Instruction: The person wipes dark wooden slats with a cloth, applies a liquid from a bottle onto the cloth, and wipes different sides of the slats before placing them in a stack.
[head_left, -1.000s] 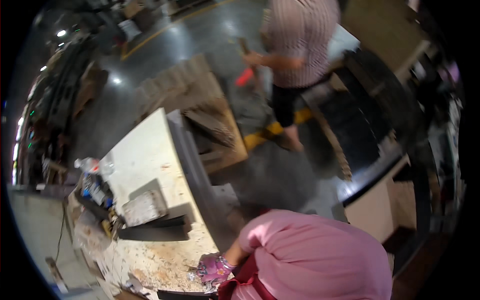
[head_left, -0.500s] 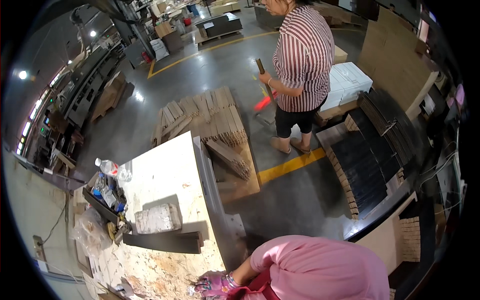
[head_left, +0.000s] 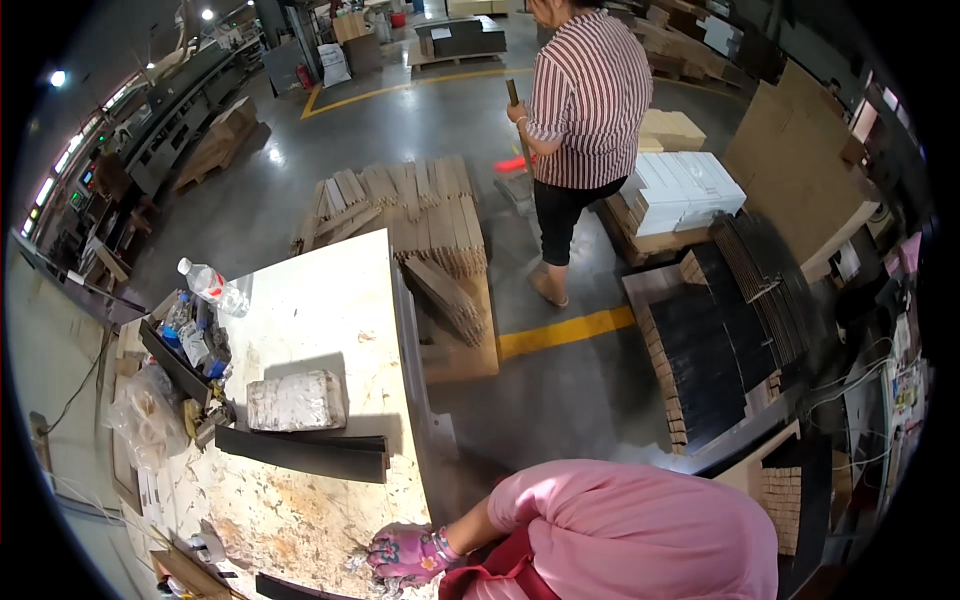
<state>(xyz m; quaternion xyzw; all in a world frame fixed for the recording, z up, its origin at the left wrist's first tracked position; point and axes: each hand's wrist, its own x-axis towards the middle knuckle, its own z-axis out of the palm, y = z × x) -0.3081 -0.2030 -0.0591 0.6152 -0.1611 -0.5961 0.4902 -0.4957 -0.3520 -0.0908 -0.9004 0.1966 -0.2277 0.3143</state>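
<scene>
My right hand (head_left: 408, 556) wears a pink flowered glove and rests low over the worn, pale tabletop (head_left: 330, 520). Its fingers are bent down around something greyish and crumpled that I cannot make out. A pink sleeve (head_left: 640, 520) covers my upper arm, with a dark red apron beside it. My left hand is outside the picture. Farther up the table lie dark flat strips (head_left: 305, 455), just in front of a whitish wrapped block (head_left: 296, 401). The end of another dark strip (head_left: 290, 588) shows at the lower edge.
A plastic bottle (head_left: 213, 286), a tool tray and a plastic bag (head_left: 148, 410) line the table's left. Beyond are stacked wooden strips (head_left: 430, 215). A person in a striped shirt (head_left: 590, 105) holds a pole. Dark boards (head_left: 700, 335) and white packages (head_left: 685, 190) stand right.
The view has shifted, and more of the near table shows, including a dark strip at the lower edge. My right hand appears slightly farther left. The striped-shirt person has taken a step.
</scene>
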